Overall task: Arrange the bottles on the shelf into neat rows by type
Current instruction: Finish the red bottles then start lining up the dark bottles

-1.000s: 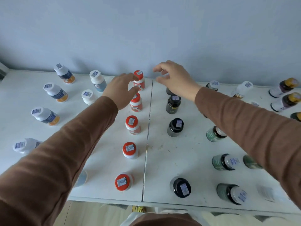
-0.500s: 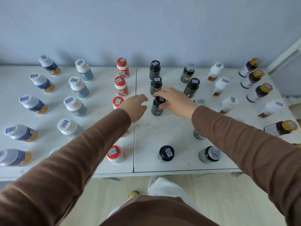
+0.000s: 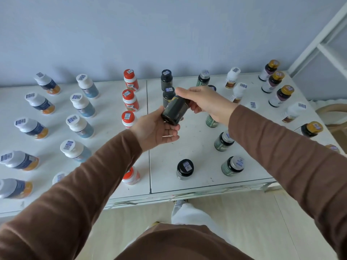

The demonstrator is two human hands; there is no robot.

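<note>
A dark black-capped bottle (image 3: 174,112) is lifted off the white shelf (image 3: 187,182) and tilted, its base toward me. My right hand (image 3: 204,102) grips its cap end from above. My left hand (image 3: 155,130) is palm up under the base, fingers touching it. Behind stand two more black-capped bottles (image 3: 166,79), and a fourth (image 3: 185,168) stands near the front edge. A row of red-capped bottles (image 3: 130,99) runs just left of the shelf seam.
White-capped blue bottles (image 3: 82,105) and white-capped orange-bottomed bottles (image 3: 40,103) fill the left side. Green silver-capped bottles (image 3: 231,166), white bottles (image 3: 237,92) and gold-capped bottles (image 3: 280,95) stand on the right. A white frame (image 3: 319,40) rises at the far right.
My right hand has lifted the black-capped bottle off the shelf and tipped it. My left hand turned palm up beneath it. The view pulled back from the shelf.
</note>
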